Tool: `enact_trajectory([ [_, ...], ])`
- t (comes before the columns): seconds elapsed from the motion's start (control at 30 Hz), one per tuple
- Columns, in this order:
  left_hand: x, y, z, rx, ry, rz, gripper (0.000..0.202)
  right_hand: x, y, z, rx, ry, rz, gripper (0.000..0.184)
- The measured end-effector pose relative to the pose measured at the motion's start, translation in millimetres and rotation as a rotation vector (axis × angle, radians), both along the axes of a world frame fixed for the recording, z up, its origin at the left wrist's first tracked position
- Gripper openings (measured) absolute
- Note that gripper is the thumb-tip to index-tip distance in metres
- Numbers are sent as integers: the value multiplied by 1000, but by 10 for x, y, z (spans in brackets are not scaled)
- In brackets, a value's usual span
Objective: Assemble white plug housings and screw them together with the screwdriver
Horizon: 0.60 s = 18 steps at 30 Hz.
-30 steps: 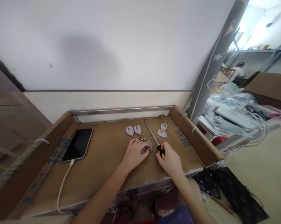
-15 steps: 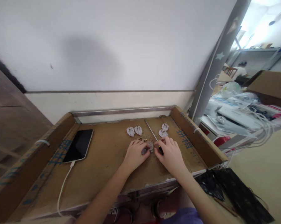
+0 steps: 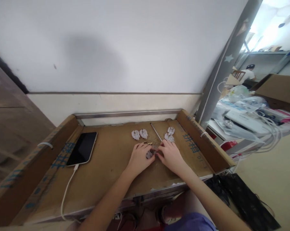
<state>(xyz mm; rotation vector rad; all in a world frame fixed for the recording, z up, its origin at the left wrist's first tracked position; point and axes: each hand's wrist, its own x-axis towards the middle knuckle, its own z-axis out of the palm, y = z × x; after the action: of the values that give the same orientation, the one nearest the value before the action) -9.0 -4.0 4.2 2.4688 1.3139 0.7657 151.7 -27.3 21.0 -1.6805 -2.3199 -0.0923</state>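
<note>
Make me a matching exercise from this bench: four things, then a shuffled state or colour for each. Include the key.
Things:
1. Phone
2. Screwdriver
3. Cable
4. Left hand

States:
A. Shaft showing, handle out of sight
B. Fingers around a clear piece
C. Lying flat, dark screen up
D. White, curving toward the near edge

Pairs: 1-C, 2-A, 3-D, 4-B

The left hand [image 3: 138, 158] holds a clear plastic piece [image 3: 149, 155] beside the right hand [image 3: 171, 156], a screwdriver shaft [image 3: 156, 132] beyond.
</note>
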Motion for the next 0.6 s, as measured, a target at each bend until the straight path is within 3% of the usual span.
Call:
enact_trajectory([
  [0.13,-63,-8,25,-4,-24,-10,22,-3,11,8,-13,-18,9,12],
  [0.6,-58,12,-24,44,9,10,8,29,-18,17,-36,25,16,14],
])
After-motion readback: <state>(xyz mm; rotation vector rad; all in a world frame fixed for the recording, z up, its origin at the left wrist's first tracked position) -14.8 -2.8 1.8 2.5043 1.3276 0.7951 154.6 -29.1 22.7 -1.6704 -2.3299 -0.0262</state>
